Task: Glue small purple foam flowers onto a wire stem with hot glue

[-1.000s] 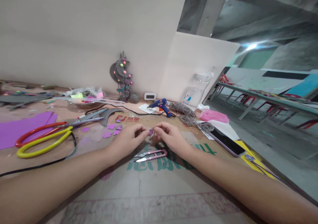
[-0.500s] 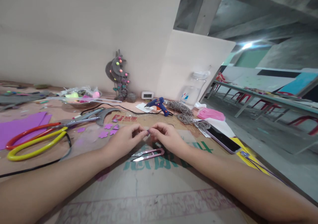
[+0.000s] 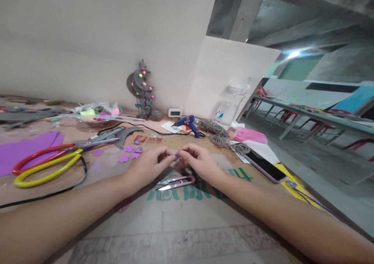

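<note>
My left hand point(image 3: 153, 163) and my right hand point(image 3: 198, 160) meet fingertip to fingertip above the cardboard point(image 3: 175, 225). Between the pinched fingers is a small purple piece point(image 3: 177, 156), mostly hidden by them. Just below the hands lie pink-handled thread snips point(image 3: 178, 182), with their blades pointing left. Several purple flower cutouts point(image 3: 124, 158) rest to the left of my left hand. Further left, large scissors point(image 3: 48, 170) with red and yellow handles lie beside purple sheets point(image 3: 26, 149).
Behind the hands are a blue glue gun point(image 3: 188, 124), coiled grey cord point(image 3: 214, 129), a small clock point(image 3: 175, 112) and a decorated moon ornament point(image 3: 142, 86). A phone point(image 3: 265, 165) and a clear bottle point(image 3: 229, 106) stand or lie to the right.
The view has shifted slightly, so things on the table appear a little further right. Slightly more of the purple piece shows between my fingertips, which stay together.
</note>
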Motion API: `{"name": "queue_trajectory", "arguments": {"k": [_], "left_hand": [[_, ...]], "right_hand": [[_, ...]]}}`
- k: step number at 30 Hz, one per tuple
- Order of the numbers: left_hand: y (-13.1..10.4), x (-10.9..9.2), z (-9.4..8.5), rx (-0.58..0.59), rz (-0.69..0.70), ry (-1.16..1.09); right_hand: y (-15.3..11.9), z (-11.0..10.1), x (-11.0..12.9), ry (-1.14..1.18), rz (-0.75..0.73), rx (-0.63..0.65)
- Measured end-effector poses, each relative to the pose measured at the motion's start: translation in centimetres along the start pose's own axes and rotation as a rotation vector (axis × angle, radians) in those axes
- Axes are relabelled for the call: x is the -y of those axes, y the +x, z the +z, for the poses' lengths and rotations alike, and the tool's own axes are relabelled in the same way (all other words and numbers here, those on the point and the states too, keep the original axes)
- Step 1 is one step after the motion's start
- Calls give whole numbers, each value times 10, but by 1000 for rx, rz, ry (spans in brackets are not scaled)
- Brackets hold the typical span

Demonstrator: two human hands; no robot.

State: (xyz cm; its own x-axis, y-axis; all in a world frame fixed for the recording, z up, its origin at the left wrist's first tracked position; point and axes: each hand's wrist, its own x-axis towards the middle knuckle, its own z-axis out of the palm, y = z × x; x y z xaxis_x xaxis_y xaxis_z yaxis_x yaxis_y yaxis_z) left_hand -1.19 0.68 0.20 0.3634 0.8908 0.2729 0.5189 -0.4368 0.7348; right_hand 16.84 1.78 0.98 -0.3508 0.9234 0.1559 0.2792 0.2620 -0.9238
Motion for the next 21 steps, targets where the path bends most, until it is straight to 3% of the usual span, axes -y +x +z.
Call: {"name": "queue_trajectory", "arguments": {"k": [16,21], "left_hand": [[0,1,0,18,-4,-24],[-1,0,1,12,1,-43]], "right_hand": [[1,0,3,-43,34,-13],[0,-2,0,-78,-26,-5]]}}
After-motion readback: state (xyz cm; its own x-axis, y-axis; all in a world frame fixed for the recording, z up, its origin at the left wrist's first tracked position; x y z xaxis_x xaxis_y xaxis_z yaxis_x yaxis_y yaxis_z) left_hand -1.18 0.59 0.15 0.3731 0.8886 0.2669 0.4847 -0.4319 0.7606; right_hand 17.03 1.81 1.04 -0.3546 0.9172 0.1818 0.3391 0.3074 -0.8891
